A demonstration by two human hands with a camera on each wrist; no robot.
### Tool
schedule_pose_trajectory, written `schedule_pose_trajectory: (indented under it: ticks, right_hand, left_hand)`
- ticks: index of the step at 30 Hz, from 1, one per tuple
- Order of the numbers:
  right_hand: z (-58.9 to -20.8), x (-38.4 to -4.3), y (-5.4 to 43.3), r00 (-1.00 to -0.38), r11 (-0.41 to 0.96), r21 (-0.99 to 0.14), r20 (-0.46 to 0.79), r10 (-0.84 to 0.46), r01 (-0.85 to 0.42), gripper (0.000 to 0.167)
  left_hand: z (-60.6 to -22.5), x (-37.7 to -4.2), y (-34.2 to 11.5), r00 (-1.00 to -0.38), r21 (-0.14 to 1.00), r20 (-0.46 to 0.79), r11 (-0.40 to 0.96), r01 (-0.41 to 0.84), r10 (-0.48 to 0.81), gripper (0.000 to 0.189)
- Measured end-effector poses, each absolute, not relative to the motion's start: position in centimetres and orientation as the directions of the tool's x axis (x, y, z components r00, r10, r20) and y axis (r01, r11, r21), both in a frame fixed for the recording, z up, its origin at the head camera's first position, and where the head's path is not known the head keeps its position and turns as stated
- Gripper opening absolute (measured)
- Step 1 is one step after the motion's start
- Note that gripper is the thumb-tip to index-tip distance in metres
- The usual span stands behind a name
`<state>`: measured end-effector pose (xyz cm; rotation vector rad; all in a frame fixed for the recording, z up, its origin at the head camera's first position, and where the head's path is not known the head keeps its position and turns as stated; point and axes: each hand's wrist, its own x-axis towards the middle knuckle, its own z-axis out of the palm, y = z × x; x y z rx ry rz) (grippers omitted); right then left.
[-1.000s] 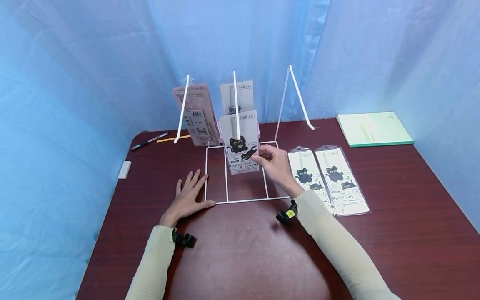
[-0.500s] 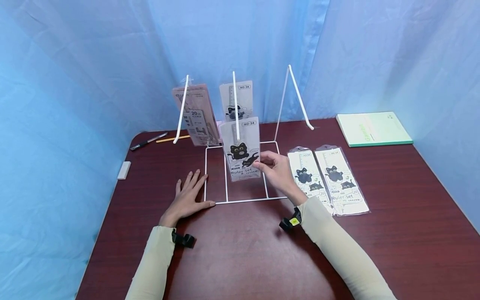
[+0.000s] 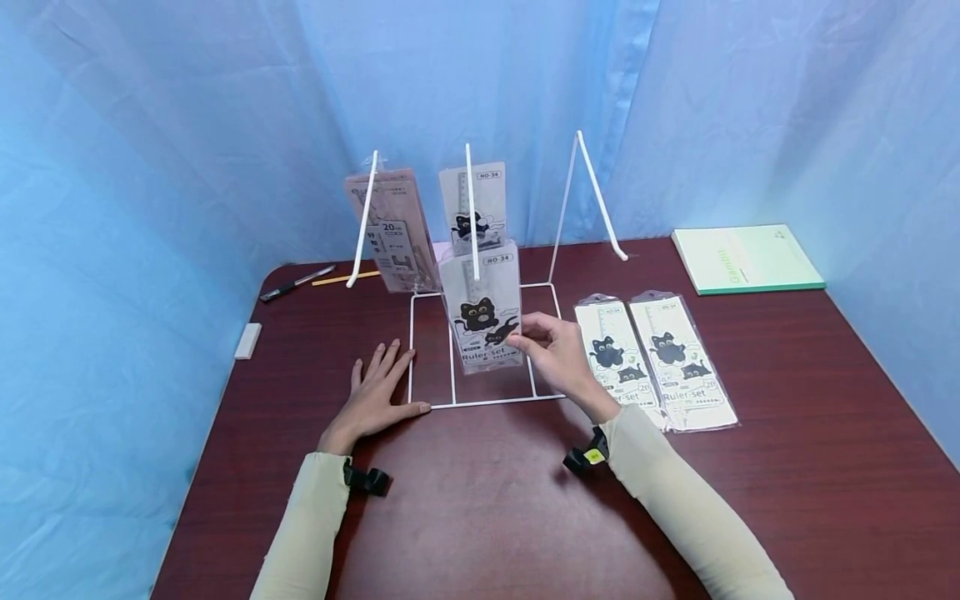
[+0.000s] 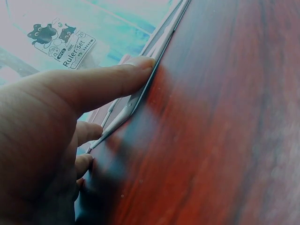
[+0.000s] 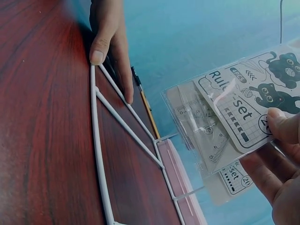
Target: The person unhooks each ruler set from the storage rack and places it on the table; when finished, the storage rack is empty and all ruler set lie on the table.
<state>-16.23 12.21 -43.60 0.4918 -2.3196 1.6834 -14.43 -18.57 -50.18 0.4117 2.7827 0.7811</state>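
Note:
My right hand point(image 3: 558, 354) pinches the lower right edge of a ruler set pack point(image 3: 483, 308) printed with black cats. That pack stands upright at the middle prong point(image 3: 472, 212) of a white wire rack point(image 3: 495, 402); whether it hangs on the prong I cannot tell. Behind it another ruler set pack point(image 3: 474, 196) hangs further back. In the right wrist view, the pinched pack shows clear rulers through its sleeve. My left hand point(image 3: 375, 396) rests spread on the table, with its thumb point(image 4: 126, 75) on the rack's front corner and fingertips by the side wire.
Two ruler set packs point(image 3: 678, 362) lie flat to the right of the rack. Pink packs point(image 3: 393, 233) hang on the left prong. A green notebook point(image 3: 750, 258) lies at the back right. A pen point(image 3: 296, 283), a pencil point(image 3: 345, 277) and a white eraser point(image 3: 248, 340) lie at the left.
My right hand has drawn the pinched ruler set pack down and towards me, showing more of the pack behind. The left hand has stayed in place.

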Motion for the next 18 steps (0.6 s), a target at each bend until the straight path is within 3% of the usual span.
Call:
schedule_pose_trajectory:
  ticks: [18]
  right_hand:
    - [-43.3, -14.5, 12.6, -0.903, 0.268, -0.863, 0.401, -0.153, -0.429, 0.012]
  left_hand:
    - [-50.3, -14.5, -18.7, -0.937, 0.530, -0.134, 0.822, 0.207, 0.323, 0.099]
